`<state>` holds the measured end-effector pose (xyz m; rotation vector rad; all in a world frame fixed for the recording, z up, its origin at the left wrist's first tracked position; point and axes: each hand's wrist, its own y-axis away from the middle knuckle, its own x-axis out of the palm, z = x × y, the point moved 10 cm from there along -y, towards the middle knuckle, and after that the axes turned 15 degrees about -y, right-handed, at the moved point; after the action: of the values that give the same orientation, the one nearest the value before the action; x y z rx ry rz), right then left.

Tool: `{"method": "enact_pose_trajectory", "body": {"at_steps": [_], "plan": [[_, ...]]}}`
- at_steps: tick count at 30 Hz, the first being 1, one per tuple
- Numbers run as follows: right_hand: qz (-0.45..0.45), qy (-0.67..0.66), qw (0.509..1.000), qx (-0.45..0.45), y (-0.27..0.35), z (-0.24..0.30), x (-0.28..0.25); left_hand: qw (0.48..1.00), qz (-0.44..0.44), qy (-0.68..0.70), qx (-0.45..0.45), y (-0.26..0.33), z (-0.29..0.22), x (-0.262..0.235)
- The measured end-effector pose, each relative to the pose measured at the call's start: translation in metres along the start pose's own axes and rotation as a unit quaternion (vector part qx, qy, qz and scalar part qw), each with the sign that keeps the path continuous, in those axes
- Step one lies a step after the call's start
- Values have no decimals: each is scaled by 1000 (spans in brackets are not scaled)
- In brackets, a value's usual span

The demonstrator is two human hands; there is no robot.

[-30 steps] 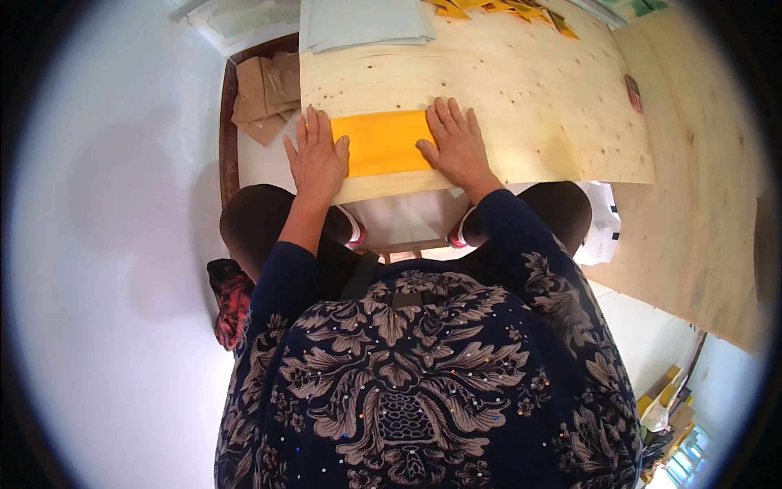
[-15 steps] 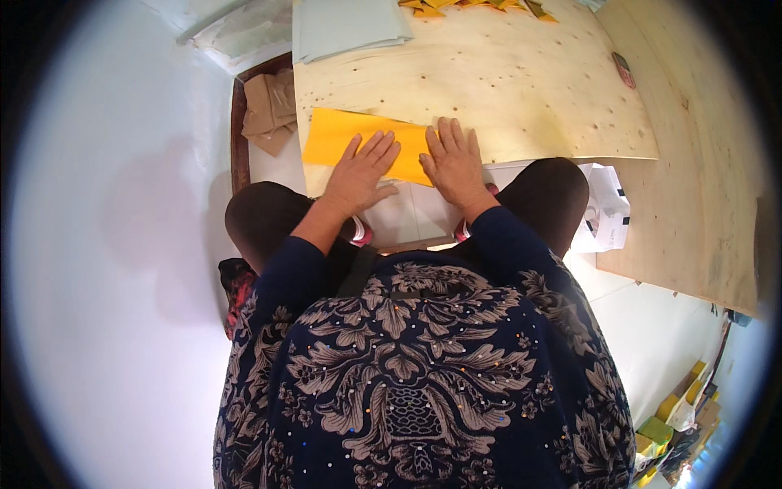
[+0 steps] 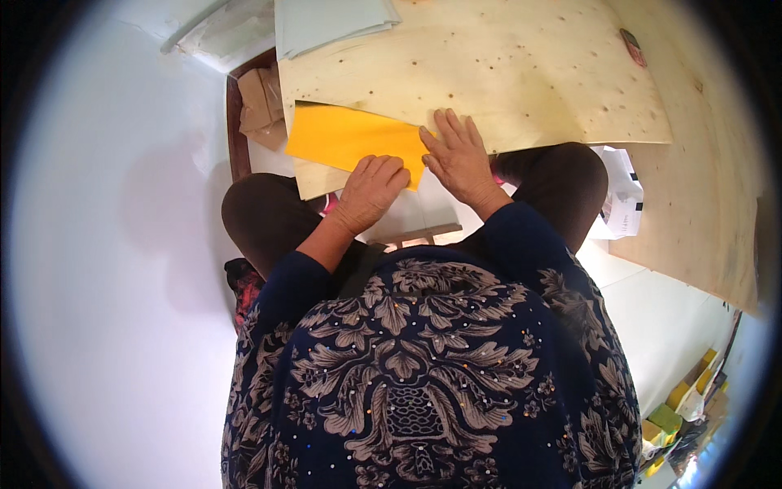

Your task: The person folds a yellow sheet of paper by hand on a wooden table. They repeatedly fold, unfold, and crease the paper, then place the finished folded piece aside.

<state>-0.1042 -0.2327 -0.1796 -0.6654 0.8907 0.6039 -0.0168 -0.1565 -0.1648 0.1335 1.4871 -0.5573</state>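
Plywood board (image 3: 505, 73) lies across my knees, white floor to the left. On its near left edge sits the yellow paper (image 3: 346, 137). My left hand (image 3: 371, 191), fingers curled, presses its near right corner; my right hand (image 3: 456, 155) lies flat, fingers spread, beside it. I judge I'm creasing a fold; next calls for a firm, even press along the edge.

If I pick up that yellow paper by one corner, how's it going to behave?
The yellow paper looks thin and flat, so it would likely droop and feel very light. It lies on a smooth wooden board, so it probably slides easily. The left hand and right hand press on it, perhaps to stop that.
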Motion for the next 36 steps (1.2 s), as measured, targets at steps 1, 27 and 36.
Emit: {"method": "enact_pose_trajectory", "body": {"at_steps": [1, 27, 36], "plan": [[-1, -5, 1000, -1, 0, 0, 0, 998, -61, -10, -5, -1, 0, -12], [1, -193, 979, 60, -31, -40, -20, 732, 107, 437, -511, 10, 111, 65], [-20, -208, 975, 80, -31, -41, -23, 818, 77, 333, -462, -9, 111, 42]]}}
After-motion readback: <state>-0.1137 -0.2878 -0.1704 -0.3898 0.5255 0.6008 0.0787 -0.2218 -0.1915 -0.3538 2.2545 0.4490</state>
